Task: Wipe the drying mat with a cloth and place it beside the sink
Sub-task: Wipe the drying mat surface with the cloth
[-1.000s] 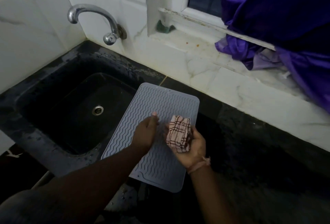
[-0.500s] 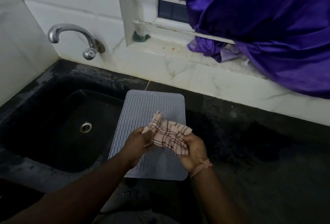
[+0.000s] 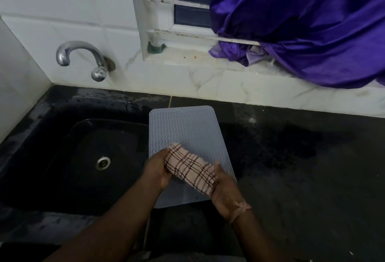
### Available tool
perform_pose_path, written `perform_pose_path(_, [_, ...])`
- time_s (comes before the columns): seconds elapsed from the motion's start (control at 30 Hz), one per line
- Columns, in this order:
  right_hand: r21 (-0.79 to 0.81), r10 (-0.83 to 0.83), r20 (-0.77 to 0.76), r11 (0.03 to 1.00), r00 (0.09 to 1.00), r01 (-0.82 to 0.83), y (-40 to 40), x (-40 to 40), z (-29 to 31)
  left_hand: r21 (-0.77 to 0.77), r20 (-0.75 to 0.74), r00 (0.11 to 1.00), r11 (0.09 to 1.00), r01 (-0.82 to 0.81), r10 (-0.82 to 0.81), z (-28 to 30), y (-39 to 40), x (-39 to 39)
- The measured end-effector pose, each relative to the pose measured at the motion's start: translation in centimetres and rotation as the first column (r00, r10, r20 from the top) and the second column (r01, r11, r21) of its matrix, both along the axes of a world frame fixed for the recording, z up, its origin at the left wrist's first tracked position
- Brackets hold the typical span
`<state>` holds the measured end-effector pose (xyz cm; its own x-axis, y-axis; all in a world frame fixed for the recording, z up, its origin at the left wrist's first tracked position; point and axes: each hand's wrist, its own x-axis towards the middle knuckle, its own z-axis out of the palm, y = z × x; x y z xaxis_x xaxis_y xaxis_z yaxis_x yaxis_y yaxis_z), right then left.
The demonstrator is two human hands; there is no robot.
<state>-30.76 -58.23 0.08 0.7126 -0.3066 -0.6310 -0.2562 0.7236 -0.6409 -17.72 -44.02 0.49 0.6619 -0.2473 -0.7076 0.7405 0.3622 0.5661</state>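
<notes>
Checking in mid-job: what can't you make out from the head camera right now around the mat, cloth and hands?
- Drying mat: its near middle is hidden in the head view by the cloth and both hands.
- Left hand and right hand: fingertips are tucked behind the cloth.
- Whether the cloth touches the mat: cannot tell from above.
- Sink: dark basin, wetness unclear.
- Counter: cut off at the right edge.
</notes>
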Motion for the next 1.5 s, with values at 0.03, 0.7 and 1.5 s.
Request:
perform_pose_path(0.03, [-0.023, 0.054, 0.009, 0.998, 0.998, -0.054, 0.6, -0.6, 0.0, -0.035, 0.006, 0.999, 0.999, 0.032, -0.032, 0.2, 0.4, 0.4])
perform_pose_path(0.7, [-0.270, 0.146, 0.046, 0.954, 0.988, -0.128, -4.2, -3.6, 0.6, -0.314, 0.231, 0.738, 0.669, 0.674, -0.634, 1.6, -3.4, -2.6])
perform_pose_path(1.5, [-0.965, 0.323, -0.038, 0.234, 0.945, -0.119, -8.2, -2.5, -3.5, 0.904, 0.384, 0.038, 0.385, 0.185, -0.922, -1.1, -5.2, -3.6])
